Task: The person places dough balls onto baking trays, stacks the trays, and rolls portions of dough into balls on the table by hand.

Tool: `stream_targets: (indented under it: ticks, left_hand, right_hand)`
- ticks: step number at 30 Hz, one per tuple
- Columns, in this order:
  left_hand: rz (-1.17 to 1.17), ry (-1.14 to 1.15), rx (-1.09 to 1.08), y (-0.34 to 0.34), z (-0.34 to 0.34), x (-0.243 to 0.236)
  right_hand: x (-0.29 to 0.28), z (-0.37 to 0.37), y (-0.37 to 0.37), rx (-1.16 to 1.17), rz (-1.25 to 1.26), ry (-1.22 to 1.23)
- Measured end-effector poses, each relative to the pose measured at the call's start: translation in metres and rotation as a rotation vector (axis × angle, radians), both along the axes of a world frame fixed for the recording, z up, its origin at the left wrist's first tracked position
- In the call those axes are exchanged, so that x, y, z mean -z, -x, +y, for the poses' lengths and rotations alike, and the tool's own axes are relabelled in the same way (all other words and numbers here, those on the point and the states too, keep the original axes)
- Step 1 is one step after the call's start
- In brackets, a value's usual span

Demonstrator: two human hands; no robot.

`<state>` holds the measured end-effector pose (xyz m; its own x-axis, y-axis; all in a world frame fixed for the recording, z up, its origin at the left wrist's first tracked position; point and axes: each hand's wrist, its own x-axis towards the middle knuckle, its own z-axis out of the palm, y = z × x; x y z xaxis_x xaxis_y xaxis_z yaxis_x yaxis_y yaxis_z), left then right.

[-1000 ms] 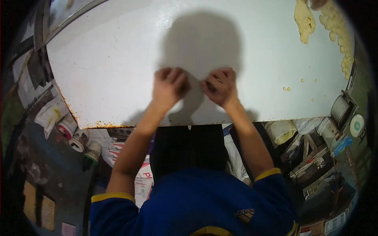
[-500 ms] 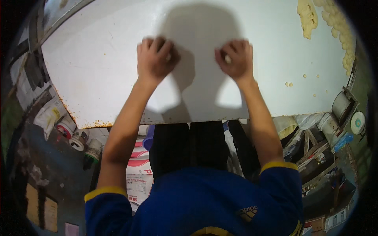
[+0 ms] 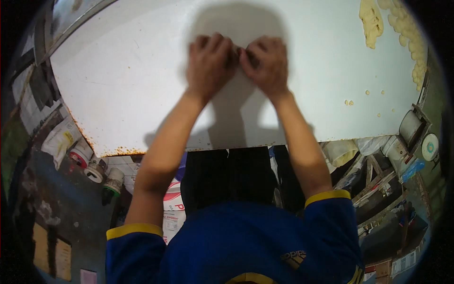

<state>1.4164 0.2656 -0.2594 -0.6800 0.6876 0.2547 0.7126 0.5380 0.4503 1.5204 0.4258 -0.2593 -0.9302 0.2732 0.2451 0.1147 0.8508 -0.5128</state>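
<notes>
My left hand (image 3: 211, 64) and my right hand (image 3: 266, 64) are together over the white tabletop (image 3: 118, 90), thumbs and index fingers almost touching. Both have curled fingers and are slightly blurred. What lies inside them is hidden now; half a second ago a small pale piece of dough showed in each. At the far right lies a long slab of yellowish dough (image 3: 371, 23). Beside it, along the table's right edge, runs a cluster of small rounded dough pieces (image 3: 415, 49). A few tiny dough scraps (image 3: 349, 102) are scattered nearer to me on the right.
The table's front edge (image 3: 118, 152) is rusty at the left corner. Below it on the left stand tubs (image 3: 81, 154) and a white sack (image 3: 61, 139). On the right are a metal pot (image 3: 410, 122), a pale bucket (image 3: 343, 154) and wooden slats (image 3: 376, 187).
Both hands have moved inward from well apart until they nearly meet, the left going right and the right going left. The pale pieces seen in them are now out of sight.
</notes>
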Motion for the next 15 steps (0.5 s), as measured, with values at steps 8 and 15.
stream_targets:
  ticks: [8,15]
  left_hand:
    - [0.028,0.045,0.037,0.041,-0.045,-0.001]
    - [-0.199,-0.080,0.162,0.010,-0.012,-0.015]
  right_hand:
    - [-0.009,0.060,-0.033,-0.067,-0.057,-0.135]
    - [-0.015,0.005,0.004,-0.077,-0.100,0.162]
